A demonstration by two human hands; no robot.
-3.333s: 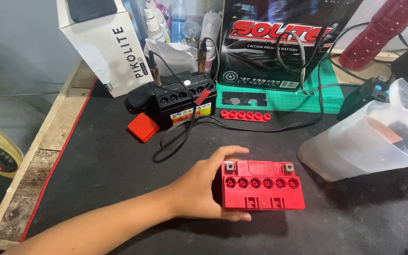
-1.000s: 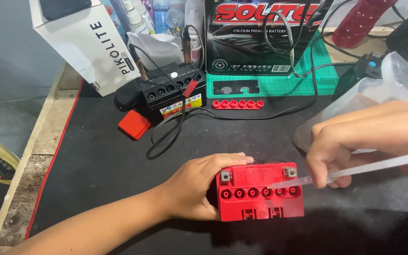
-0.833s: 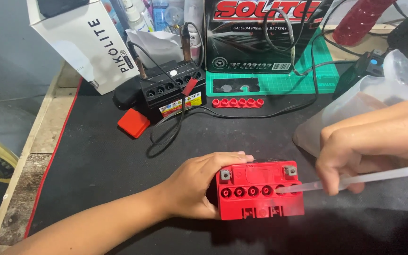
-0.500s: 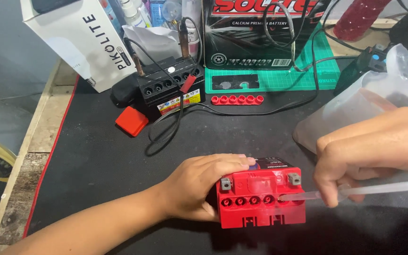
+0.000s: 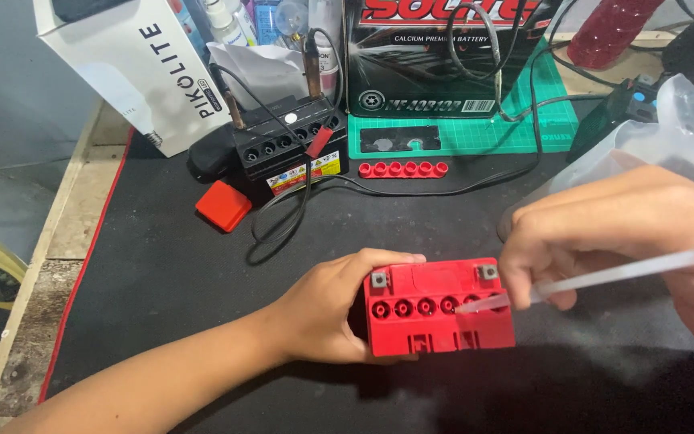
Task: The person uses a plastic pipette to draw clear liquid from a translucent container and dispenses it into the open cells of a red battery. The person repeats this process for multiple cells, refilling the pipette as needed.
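Fingers of the left hand clamp the left end of the small red battery resting on the dark surface. The right hand, cut off at the frame's edge, pinches a translucent tube whose tip meets the row of filler holes; which hole is hard to tell.

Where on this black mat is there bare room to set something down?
Bare mat lies left of the left hand, below the flat red square cap, and along the near edge under the small red battery. The back is crowded: black battery with cables, row of red plugs, white box.
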